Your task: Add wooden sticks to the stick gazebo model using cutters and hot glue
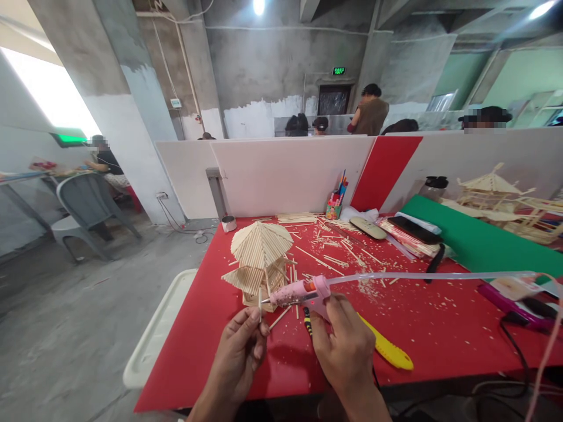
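Note:
My right hand (343, 346) grips a pink hot glue gun (297, 291), with a long clear glue stick (431, 276) trailing from its back to the right. The gun's nozzle points left at a thin wooden stick (260, 300) pinched upright in my left hand (241, 351). Just behind the nozzle stands a small pavilion model (260, 258) built from wooden sticks, on the red table (211, 328).
A yellow cutter (387, 350) lies beside my right hand. Loose sticks and shavings (325, 258) litter the table, with a pen cup (334, 205), phones, a green mat (479, 243) and another stick model (501, 199) at right. A white tray (153, 334) sits at left. People work behind the partition.

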Tool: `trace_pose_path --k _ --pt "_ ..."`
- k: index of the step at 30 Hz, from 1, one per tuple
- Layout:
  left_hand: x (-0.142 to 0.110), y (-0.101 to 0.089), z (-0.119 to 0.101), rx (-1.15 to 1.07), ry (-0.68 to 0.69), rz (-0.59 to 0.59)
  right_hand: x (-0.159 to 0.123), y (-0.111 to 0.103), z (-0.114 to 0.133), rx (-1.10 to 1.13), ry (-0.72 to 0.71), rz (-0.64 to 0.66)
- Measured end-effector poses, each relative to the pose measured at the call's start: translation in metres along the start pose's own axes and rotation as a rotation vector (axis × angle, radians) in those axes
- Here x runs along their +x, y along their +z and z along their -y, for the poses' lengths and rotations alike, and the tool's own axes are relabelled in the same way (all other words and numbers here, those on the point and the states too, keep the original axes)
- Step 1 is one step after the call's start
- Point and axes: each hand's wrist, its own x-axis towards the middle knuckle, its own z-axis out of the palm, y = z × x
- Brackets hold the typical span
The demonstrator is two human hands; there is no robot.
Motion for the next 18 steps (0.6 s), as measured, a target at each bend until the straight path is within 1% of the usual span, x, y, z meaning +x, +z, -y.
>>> trace_pose_path --k 9,18 --pt "-0.0003 -0.0007 0.0011 -0.006 -0.003 0.003 0.0004 -0.0020 0.0009 0.017 0.001 0.011" --pt "-0.0007 -0.0002 0.0040 0.010 -0.016 -0.001 -0.0059 -0.0010 0.0008 -0.022 0.034 0.032"
